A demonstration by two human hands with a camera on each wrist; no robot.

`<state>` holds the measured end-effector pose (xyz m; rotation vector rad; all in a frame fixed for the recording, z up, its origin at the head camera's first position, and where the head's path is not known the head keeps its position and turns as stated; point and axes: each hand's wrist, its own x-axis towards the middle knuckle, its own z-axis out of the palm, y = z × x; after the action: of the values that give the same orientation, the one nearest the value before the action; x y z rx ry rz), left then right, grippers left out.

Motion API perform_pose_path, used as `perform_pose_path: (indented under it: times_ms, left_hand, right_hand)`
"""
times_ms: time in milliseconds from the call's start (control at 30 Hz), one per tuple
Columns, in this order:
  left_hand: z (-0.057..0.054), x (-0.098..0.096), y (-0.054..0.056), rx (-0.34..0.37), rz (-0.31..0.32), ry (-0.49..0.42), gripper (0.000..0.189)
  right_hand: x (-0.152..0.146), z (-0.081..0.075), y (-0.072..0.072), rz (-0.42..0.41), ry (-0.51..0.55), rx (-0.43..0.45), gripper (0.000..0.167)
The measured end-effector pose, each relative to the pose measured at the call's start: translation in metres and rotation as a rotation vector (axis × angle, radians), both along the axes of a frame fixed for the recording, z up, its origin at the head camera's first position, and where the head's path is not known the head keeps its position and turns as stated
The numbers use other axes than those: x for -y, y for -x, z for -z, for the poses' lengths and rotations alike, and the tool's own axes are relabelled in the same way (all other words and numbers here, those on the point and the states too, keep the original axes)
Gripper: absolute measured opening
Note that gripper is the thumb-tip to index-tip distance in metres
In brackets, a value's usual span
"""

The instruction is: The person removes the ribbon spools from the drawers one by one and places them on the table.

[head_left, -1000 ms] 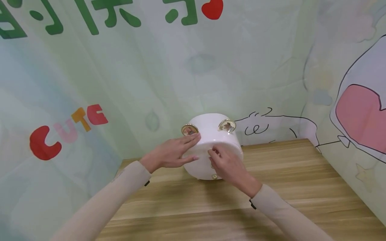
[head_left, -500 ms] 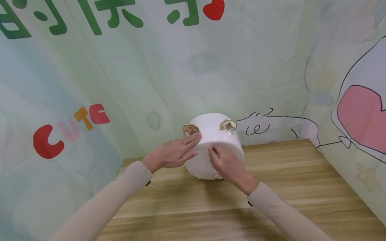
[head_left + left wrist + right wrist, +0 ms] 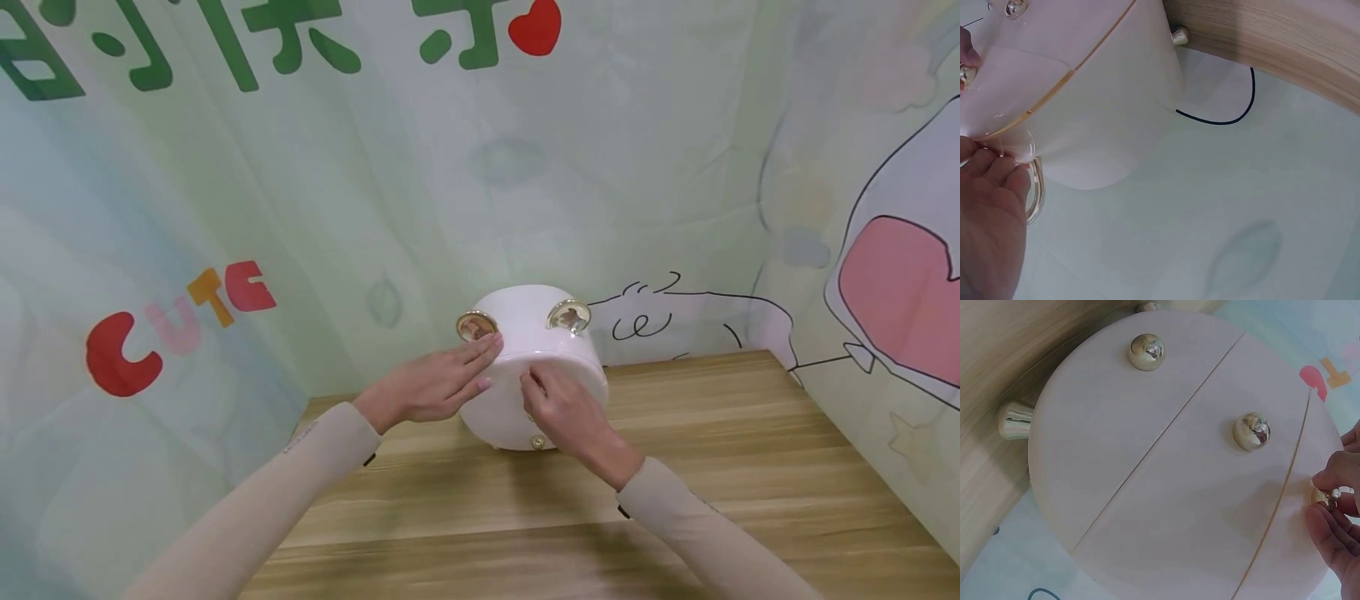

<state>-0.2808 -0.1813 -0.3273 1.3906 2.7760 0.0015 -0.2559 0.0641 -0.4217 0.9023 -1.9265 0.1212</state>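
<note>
On the tabletop (image 3: pixel 712 475), the white box (image 3: pixel 525 325) is touched by outstretched fingers (image 3: pixel 480 344) of the left hand (image 3: pixel 427 383); its top knob (image 3: pixel 1318 492) is pinched by the right hand (image 3: pixel 566 410), the drawer (image 3: pixel 1294 531) seemingly barely pulled out, if at all.

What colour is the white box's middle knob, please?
The middle knob is gold, clearest from the right wrist.

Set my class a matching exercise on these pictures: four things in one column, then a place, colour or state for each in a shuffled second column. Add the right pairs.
Column one
1. left hand
2. right hand
3. white box
4. small heart near the top of the head view

Column two
A. stands on the wooden table
B. red
C. fingers extended, touching the box
D. pinches a gold knob

Pairs: 1-C, 2-D, 3-A, 4-B
</note>
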Motion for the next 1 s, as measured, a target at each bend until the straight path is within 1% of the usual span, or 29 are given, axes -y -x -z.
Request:
perform_pose_path:
  times_ms: [167, 300, 433, 467, 533, 567, 633, 667, 767, 800, 833, 900, 933, 1000]
  left_hand:
    - [0.000, 0.000, 0.001, 0.028, -0.017, -0.018, 0.063]
    - [0.000, 0.000, 0.001, 0.037, -0.034, -0.030, 0.062]
    - [0.001, 0.001, 0.002, 0.034, -0.032, -0.040, 0.062]
    - [0.002, 0.000, 0.002, 0.035, -0.033, -0.042, 0.062]
    - [0.002, 0.000, 0.002, 0.039, -0.032, -0.046, 0.062]
    - [0.002, 0.000, 0.003, 0.040, -0.033, -0.047, 0.062]
    - [0.002, 0.000, 0.003, 0.047, -0.040, -0.047, 0.063]
    - [0.002, 0.000, 0.003, 0.049, -0.040, -0.048, 0.063]
    - [0.002, -0.001, 0.003, 0.048, -0.040, -0.046, 0.063]
    - [0.001, -0.001, 0.002, 0.046, -0.040, -0.042, 0.063]
    - [0.001, -0.001, 0.002, 0.043, -0.040, -0.038, 0.063]
    - [0.001, -0.001, 0.002, 0.036, -0.039, -0.034, 0.064]
    - [0.002, -0.001, 0.002, 0.033, -0.038, -0.031, 0.064]
    - [0.002, 0.000, 0.001, 0.031, -0.042, -0.027, 0.064]
  right_hand:
    - [-0.001, 0.000, -0.003, -0.026, 0.022, -0.009, 0.019]
    - [-0.001, 0.000, -0.006, -0.041, 0.036, -0.035, 0.021]
    - [-0.002, 0.001, -0.011, -0.035, 0.031, -0.047, 0.024]
    - [-0.002, 0.001, -0.012, -0.035, 0.028, -0.045, 0.023]
    - [-0.003, 0.001, -0.016, -0.038, 0.025, -0.037, 0.012]
    - [-0.004, 0.002, -0.017, -0.041, 0.024, -0.032, 0.012]
    - [-0.005, 0.001, -0.022, -0.041, 0.013, -0.011, 0.018]
    - [-0.005, 0.001, -0.024, -0.041, 0.008, 0.001, 0.018]
    - [-0.007, 0.000, -0.031, -0.047, -0.003, 0.032, 0.014]
    - [-0.007, 0.000, -0.033, -0.052, -0.004, 0.041, 0.016]
    - [-0.008, 0.000, -0.035, -0.055, -0.003, 0.040, 0.017]
    - [-0.008, 0.001, -0.038, -0.069, 0.007, 0.028, 0.012]
    - [-0.008, 0.001, -0.039, -0.075, 0.011, 0.021, 0.014]
    - [-0.008, 0.002, -0.042, -0.080, 0.021, 0.006, 0.026]
